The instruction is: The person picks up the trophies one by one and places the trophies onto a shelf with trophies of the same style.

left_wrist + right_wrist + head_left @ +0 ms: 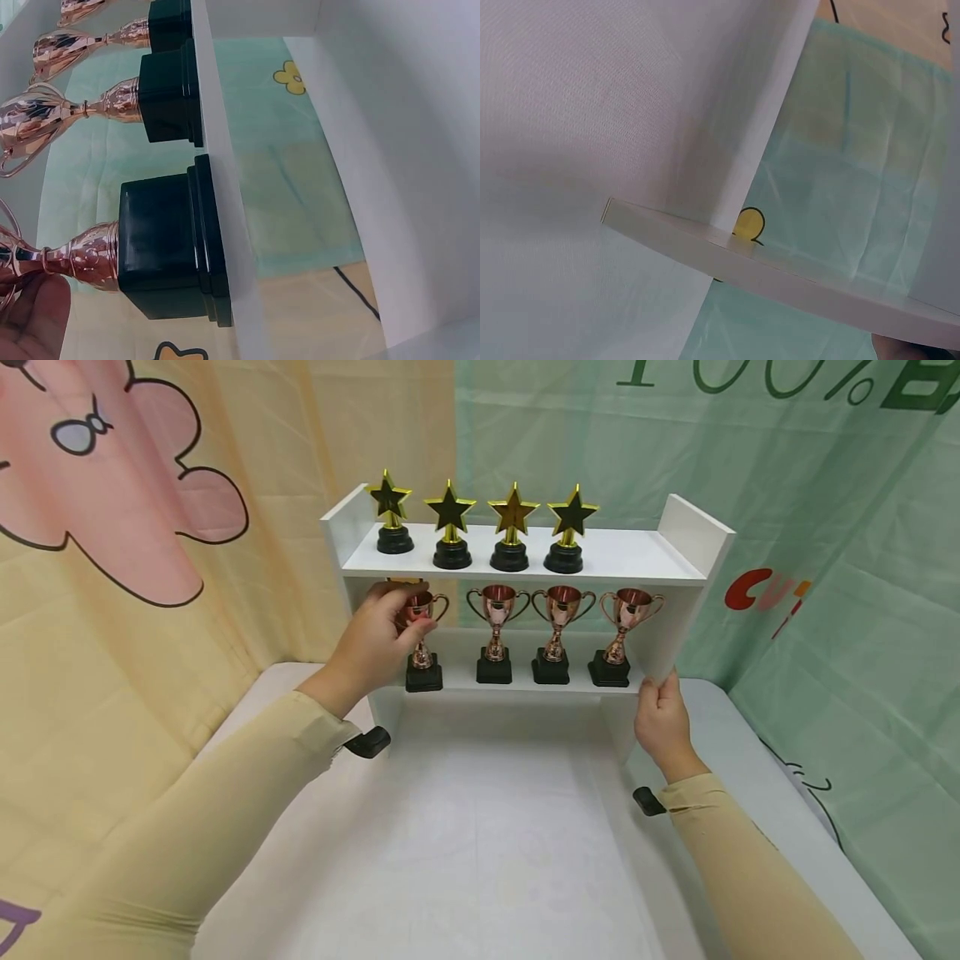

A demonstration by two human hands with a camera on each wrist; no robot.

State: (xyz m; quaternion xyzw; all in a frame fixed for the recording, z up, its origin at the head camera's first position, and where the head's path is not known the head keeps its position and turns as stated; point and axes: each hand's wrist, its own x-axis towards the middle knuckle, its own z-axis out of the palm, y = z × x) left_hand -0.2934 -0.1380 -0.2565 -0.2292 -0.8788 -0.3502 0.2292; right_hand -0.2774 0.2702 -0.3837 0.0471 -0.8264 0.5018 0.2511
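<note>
My left hand (375, 631) pinches the bowl of the leftmost rose-gold trophy cup (424, 677), thumb in front and fingers over the rim. That cup stands upright by the lower shelf's front edge; its black base (161, 251) appears large in the left wrist view. Three matching trophy cups stand to its right, among them a middle one (553, 668). My right hand (663, 722) grips the right side panel of the white shelf unit (630, 550) near the lower shelf's height. Only a sliver of its fingers (907, 349) shows in the right wrist view.
Several gold star trophies (452, 553) with black bases line the upper shelf. The unit stands on a white-covered table (480, 860). Printed curtains, one yellow (277, 527) and one green (847, 635), hang behind and beside it.
</note>
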